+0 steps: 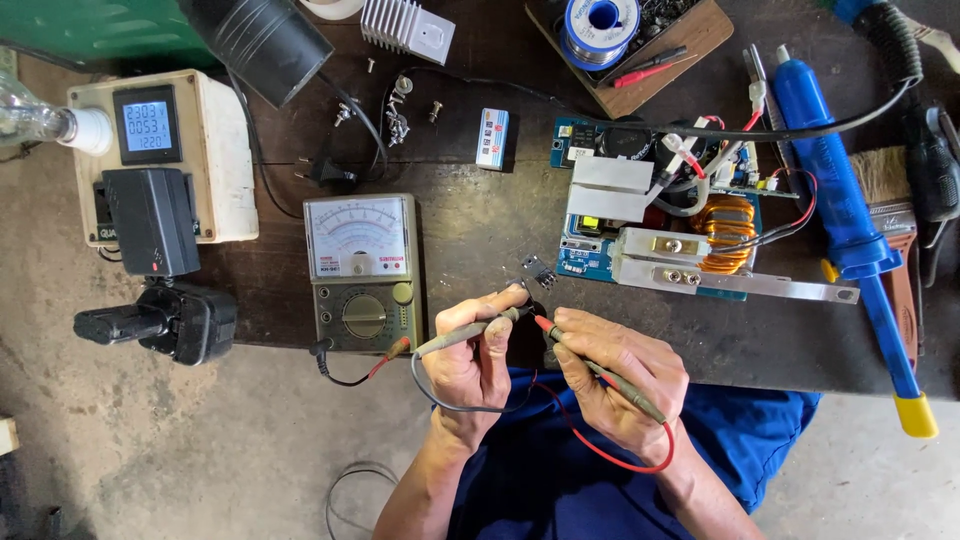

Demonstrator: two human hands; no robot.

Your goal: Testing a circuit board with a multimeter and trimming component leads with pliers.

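Just right of the analog meter (362, 270), my left hand (470, 365) pinches the black probe (468, 335), my right hand (620, 380) the red probe (600, 372), tips meeting on a small black component (537, 270). I judge it light, fragile, best held by its body.

A worn, matt dark wooden bench (480, 220) is seen beneath a glossy blue plastic desoldering pump (835, 200). Bright brushed aluminium heat sinks (610, 190) and shiny copper windings (722, 232) are mounted on the circuit board (585, 258).

The single head-worn camera looks almost straight down onto the bench (480, 230) from close above. The bench's near edge crosses the lower frame, with floor (150, 450) below.
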